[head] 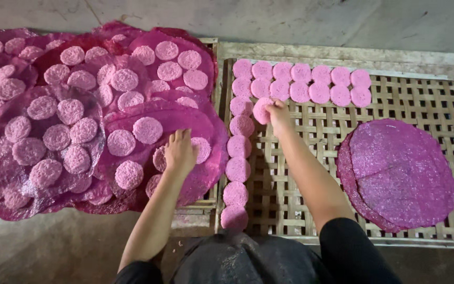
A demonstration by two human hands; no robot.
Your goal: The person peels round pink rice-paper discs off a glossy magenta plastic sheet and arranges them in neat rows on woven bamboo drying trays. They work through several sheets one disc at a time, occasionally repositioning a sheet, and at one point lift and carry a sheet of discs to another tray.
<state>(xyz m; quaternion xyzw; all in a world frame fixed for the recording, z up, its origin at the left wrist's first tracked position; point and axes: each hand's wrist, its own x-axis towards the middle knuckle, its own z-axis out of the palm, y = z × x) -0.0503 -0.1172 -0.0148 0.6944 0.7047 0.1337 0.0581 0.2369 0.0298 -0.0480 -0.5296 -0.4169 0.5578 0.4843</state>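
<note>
I saw a pink disc pinched in my right hand over the bamboo rack, beside the laid discs. My left hand lay flat, apparently open, on a purple sheet.

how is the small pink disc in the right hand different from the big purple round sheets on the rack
The small pink disc is far smaller than the big purple sheets. The disc is pale, matte pink; the sheets are darker, glossy magenta. The disc is held in the right hand beside a column of discs; the sheets lie stacked and untouched. Both are round and over the woven rack.
</note>
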